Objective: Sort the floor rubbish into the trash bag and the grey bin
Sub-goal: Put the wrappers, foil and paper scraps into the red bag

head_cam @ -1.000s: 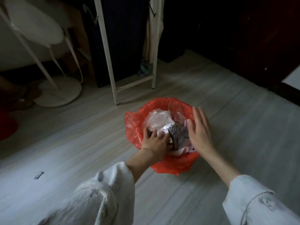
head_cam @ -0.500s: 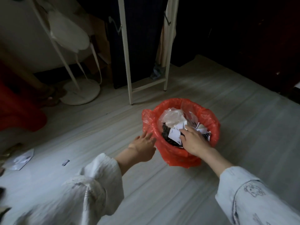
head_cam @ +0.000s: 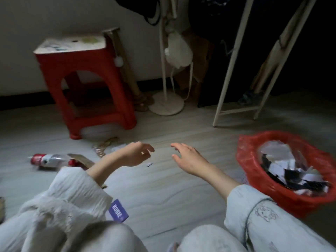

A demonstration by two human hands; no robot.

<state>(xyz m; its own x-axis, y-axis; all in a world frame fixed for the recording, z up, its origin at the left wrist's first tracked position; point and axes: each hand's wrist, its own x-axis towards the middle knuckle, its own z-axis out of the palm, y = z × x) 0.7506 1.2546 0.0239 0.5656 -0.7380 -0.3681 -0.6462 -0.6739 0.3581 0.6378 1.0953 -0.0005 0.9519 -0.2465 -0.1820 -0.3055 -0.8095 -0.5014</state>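
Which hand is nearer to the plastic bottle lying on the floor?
The left. The left hand hangs empty just right of the plastic bottle; the right hand is farther right, toward the red trash bag.

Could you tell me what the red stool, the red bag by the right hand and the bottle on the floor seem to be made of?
Red stool: likely moulded plastic, one-piece glossy legs. Red bag: thin plastic film, crinkled and translucent at the rim. Bottle: apparently clear plastic with a red label; blur leaves it uncertain.
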